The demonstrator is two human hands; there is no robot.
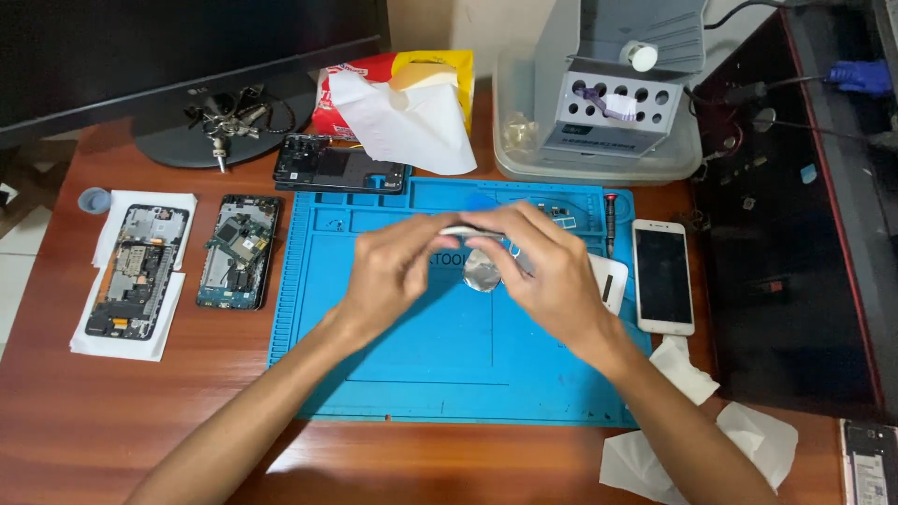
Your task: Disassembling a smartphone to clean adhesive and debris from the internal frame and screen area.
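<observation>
With our left hand (393,271) and right hand (547,271) both pinching a thin metal strip (465,231), we risk dropping it onto the shiny disc (483,273) below if either grip loosens.

A bright blue mat (449,365) is seen on a reddish-brown wood-grain desk (140,411), flanked by a white phone (663,277), white tissues (697,440) and a red-and-yellow tissue pack (393,79).

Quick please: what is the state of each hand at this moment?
Left hand: closed, pinching one end of a thin silver phone part.
Right hand: closed, gripping the other end of the same part.
</observation>
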